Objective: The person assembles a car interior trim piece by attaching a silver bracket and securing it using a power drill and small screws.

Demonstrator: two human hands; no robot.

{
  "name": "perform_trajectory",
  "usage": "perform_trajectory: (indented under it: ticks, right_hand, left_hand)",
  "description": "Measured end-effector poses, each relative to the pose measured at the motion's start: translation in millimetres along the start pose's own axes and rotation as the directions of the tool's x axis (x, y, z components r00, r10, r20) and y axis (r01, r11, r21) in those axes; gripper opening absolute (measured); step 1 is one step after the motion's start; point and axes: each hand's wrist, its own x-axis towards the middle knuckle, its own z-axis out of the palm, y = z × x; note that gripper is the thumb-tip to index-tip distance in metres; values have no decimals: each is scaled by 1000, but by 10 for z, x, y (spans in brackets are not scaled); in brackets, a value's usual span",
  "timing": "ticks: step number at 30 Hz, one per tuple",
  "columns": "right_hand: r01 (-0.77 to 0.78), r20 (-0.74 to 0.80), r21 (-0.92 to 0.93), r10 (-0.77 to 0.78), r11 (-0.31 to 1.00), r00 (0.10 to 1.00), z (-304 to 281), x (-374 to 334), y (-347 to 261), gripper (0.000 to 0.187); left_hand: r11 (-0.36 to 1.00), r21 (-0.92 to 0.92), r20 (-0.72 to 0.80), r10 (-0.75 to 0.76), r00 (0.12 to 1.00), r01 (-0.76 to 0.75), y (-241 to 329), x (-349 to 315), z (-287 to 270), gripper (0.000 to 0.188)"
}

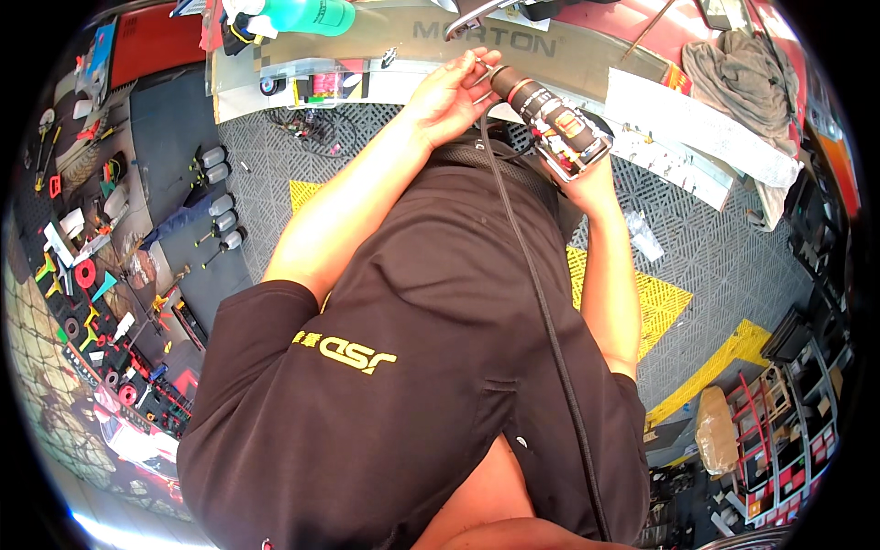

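My right hand [587,183] is wrapped round the grip of a black cylindrical power tool [550,110] with a red ring and a silver frame at its rear. The tool points up and to the left, away from my waist. My left hand [440,103] is at the tool's front end, palm partly turned up. Its thumb and fingertips are pinched together beside the small metallic tip; what they hold is too small to make out. A black cable [532,257] runs up over my shirt and curves close to the tool.
A grey panel [367,41] spans the far side, with a green bottle [316,16] on it. White sheets [706,137] and a grey cloth [738,82] lie at right. Several spray bottles [213,174] and many hand tools line the left. Grey and yellow grid tiles [678,302] cover the floor.
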Motion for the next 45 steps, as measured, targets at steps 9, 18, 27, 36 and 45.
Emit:
perform_trajectory:
  ticks: [9,18,27,36,45]
  right_hand:
    - [84,-117,-203,-110,976,987,135,-77,61,53]
    - [190,-166,-242,-233,951,958,134,-93,133,57]
    - [176,-165,-247,-220,953,962,167,-77,88,54]
    - [209,-133,-239,-245,948,960,225,-24,-35,54]
    - [164,-175,-266,-214,950,961,323,133,106,59]
  left_hand:
    - [999,5,40,-36,999,36,90,39,205,40]
    - [264,956,-35,532,846,-127,227,182,-180,43]
    - [41,978,169,419,892,-205,552,449,-257,50]
    - [20,985,147,418,896,-171,581,432,-133,38]
    - [93,965,181,444,877,-246,530,460,-209,35]
